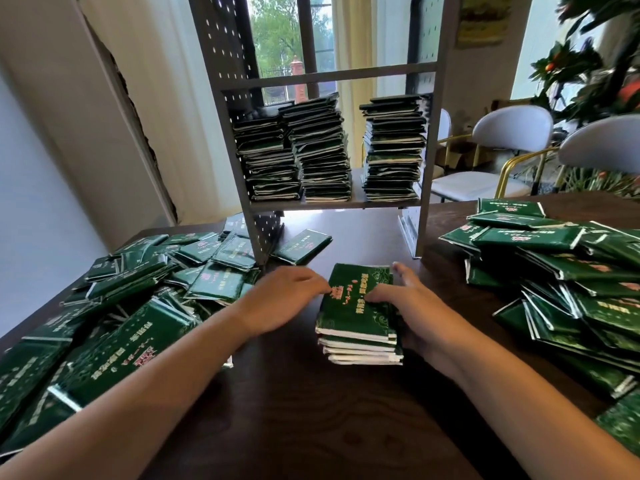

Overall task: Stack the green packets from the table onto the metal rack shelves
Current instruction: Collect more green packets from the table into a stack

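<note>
- The left hand (284,296) is resting at the small stack of green packets (358,313), its curled fingers (317,284) touching the stack's nine o'clock edge.
- The right hand (412,306) is cupping the three o'clock side, fingers (375,293) pressing onto the top packet, thumb up.
- The stack is sitting on bare dark counter (311,427), open toward six and twelve o'clock.
- Loose packet heaps are crowding nine o'clock (131,306) and three o'clock (571,271).
- The metal rack (429,133) is standing at twelve o'clock, three tall stacks (322,150) filling its shelf.

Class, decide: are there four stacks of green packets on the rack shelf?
No, three stacks stand on the rack shelf.
</note>
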Demonstrator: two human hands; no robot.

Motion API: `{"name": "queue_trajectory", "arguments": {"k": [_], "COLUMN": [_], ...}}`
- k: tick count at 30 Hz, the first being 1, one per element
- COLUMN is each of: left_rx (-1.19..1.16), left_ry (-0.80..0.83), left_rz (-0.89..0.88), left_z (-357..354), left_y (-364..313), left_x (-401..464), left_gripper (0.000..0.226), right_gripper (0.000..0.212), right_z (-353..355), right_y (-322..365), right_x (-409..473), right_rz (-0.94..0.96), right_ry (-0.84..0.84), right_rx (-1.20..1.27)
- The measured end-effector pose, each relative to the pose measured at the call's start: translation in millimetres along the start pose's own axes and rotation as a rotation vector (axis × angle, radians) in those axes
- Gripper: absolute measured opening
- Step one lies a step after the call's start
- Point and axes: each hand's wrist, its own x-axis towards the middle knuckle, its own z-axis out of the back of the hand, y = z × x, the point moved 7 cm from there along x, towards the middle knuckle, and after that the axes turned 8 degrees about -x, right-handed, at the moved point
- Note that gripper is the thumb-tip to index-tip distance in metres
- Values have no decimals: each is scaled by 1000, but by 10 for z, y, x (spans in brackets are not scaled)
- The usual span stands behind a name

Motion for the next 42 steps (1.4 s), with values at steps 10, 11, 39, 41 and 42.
{"name": "queue_trajectory", "arguments": {"k": [10,11,39,41,42], "left_rx": [694,724,629,642,655], "left_ry": [-237,-219,-362,-243,-172], "left_rz": [-13,32,-264,-141,-62], "left_z": [241,241,87,44,22], "left_y": [353,393,114,218,304], "left_x": [614,655,557,654,709], "left_gripper": [59,60,50,62,64], "right_gripper": [78,77,79,78,77], "right_z": [-56,-53,-37,-27,-21], "right_y": [-53,-57,11,14,11], "right_x": [-2,13,-17,-26,-29], "right_rz": [-51,-49,-28,-25,-28], "right_ry": [36,38,3,-1,-1], "right_rx": [-22,-26,-45,-52,-53]}}
